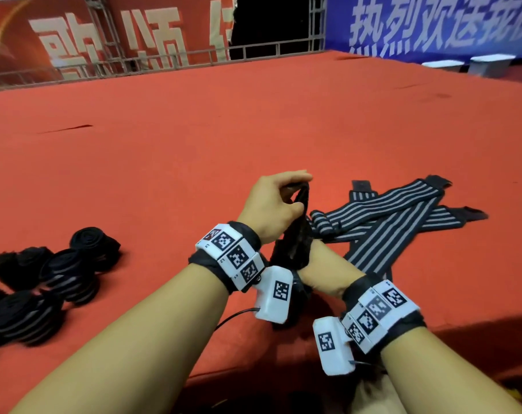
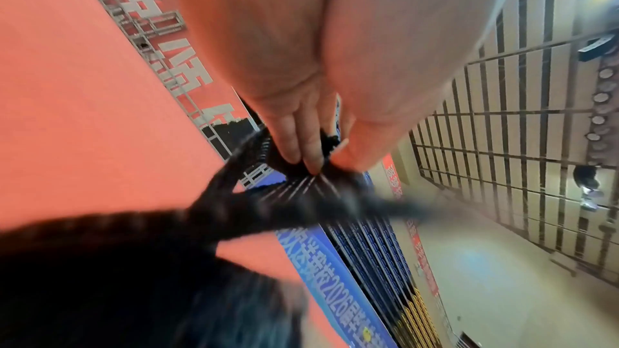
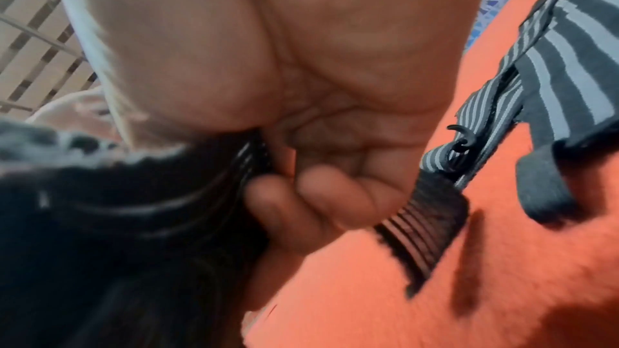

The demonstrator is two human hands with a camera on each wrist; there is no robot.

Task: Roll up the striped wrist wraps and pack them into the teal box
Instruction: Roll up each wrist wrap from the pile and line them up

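Observation:
A black wrist wrap with grey stripes (image 1: pixel 294 237) hangs upright between my hands above the red mat. My left hand (image 1: pixel 295 192) pinches its top end between thumb and fingers (image 2: pixel 309 152). Below it, my right hand (image 1: pixel 316 264) is mostly hidden behind the wrap; the right wrist view shows its fingers (image 3: pixel 301 200) curled round the dark wrap (image 3: pixel 160 208). Several loose striped wraps (image 1: pixel 403 210) lie crossed on the mat just right of my hands, and they also show close by in the right wrist view (image 3: pixel 552 76). No teal box is in view.
Several rolled wraps (image 1: pixel 59 273) lie in a heap at the left. The red mat (image 1: pixel 224 130) stretches far ahead; its front edge (image 1: pixel 463 327) drops off at the lower right. Metal railing (image 1: pixel 164 58) and banners stand at the back, with white blocks (image 1: pixel 489 64) at the far right.

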